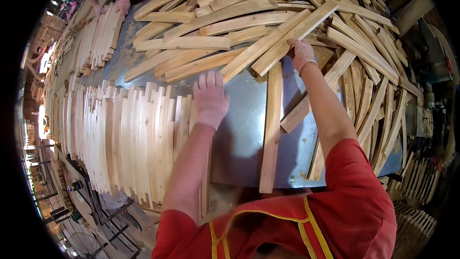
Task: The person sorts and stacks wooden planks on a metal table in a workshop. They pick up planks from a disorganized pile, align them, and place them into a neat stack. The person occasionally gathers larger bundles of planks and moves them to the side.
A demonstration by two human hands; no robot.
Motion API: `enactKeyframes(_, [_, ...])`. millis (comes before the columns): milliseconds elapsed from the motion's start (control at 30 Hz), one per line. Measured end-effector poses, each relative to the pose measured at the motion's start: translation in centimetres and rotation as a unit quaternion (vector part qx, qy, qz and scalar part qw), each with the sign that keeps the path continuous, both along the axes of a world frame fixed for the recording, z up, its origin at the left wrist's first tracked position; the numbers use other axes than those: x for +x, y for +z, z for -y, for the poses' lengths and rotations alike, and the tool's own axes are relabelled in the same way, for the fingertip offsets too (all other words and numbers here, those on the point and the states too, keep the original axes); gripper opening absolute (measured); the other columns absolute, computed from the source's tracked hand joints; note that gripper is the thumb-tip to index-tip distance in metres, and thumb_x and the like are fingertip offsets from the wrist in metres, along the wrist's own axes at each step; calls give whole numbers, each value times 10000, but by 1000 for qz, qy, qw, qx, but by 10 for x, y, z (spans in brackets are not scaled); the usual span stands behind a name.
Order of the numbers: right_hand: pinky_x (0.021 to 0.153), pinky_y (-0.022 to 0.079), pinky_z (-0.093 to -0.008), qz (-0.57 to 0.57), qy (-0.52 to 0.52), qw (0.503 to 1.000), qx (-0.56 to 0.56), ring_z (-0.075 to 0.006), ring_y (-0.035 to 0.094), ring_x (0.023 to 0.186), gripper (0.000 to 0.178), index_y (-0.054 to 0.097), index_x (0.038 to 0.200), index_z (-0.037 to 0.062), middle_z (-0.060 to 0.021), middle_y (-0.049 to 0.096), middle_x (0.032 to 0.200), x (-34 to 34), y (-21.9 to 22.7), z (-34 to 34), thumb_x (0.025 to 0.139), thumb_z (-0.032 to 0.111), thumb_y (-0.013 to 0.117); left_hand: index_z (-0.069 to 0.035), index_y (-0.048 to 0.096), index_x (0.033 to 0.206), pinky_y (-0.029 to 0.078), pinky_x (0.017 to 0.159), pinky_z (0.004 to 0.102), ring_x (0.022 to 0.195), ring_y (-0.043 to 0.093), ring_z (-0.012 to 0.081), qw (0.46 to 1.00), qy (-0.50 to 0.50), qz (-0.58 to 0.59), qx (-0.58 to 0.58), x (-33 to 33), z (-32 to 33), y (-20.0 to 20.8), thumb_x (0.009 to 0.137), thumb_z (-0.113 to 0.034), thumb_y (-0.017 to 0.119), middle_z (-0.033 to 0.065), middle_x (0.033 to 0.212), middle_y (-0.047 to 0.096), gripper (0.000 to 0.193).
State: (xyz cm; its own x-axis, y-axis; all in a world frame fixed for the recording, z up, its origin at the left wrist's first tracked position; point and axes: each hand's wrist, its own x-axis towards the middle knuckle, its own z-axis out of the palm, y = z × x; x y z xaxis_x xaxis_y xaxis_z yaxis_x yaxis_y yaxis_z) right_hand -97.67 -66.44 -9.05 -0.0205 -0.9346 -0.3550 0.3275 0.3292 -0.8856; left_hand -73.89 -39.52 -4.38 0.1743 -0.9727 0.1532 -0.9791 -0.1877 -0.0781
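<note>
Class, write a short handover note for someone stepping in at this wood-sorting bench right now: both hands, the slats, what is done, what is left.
Left hand: gloved, flat on the right edge of the stacked row of slats. Right hand: gloved, gripping the end of a long slat in the loose pile. Done: a long row stands on edge along the metal table. Left: the loose pile, plus stray slats on the table, including one upright-lying slat.

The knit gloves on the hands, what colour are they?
Pale pink, on both the left hand and right hand; head view.
</note>
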Motion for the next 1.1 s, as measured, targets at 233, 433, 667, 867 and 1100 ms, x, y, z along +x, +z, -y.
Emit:
enactKeyframes(233, [835,608,-347,37,141,988,46,-214,730,929,386,681,1251,7,-94,745,1059,-100,65,-118,868,42,707,-159,476,1557,511,1002,488,1212,648,325,994,27,-24,105,15,76,-36,838,-336,770,171,1287,657,797])
enactKeyframes(433, [866,582,-345,-189,226,956,12,-248,733,942,573,594,1445,24,-112,766,1127,-109,51,-204,889,110,700,-128,448,1597,569,947,432,1084,714,350,962,-3,-234,142,-43,-3,23,868,-260,733,212,1243,700,793])
enactKeyframes(667, [1009,539,-460,-306,370,877,-32,-435,699,1168,874,330,1610,80,-258,718,1250,-32,44,-366,885,322,755,-123,370,1661,547,1012,451,1152,717,366,733,204,-612,217,-88,-262,8,906,-314,740,246,1342,685,863])
enactKeyframes(867, [1015,535,-481,-321,490,810,-20,-461,688,1160,920,250,1612,6,-309,699,1230,4,37,-444,900,320,742,-36,288,1659,492,1099,494,1299,608,477,768,180,-550,274,-69,-335,31,875,-409,810,295,1472,576,1013])
enactKeyframes(1100, [927,545,-521,-449,527,658,-295,-466,688,991,481,605,1302,71,-261,707,1044,20,36,-357,886,298,681,-42,201,1676,559,962,497,1139,687,450,896,215,-328,206,-102,-297,8,857,-380,783,265,1385,631,1060])
